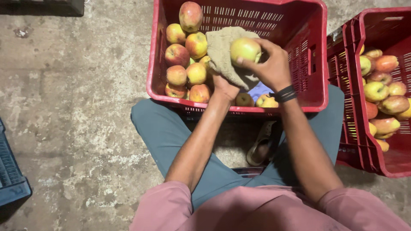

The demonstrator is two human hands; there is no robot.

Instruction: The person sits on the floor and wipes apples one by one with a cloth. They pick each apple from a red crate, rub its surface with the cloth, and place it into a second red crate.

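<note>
Resting in right hand (274, 68) grip, apple (245, 50), cloth (224, 53) beneath

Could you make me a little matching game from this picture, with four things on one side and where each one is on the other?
Things:
1. yellow-green apple
2. olive cloth
3. black wristbands
4. dark blue crate

Places:
A. at the left edge of the picture, on the concrete floor
B. draped over the left hand
C. held in the right hand, above the red crate
D. around the right wrist

Pairs: 1-C, 2-B, 3-D, 4-A
</note>
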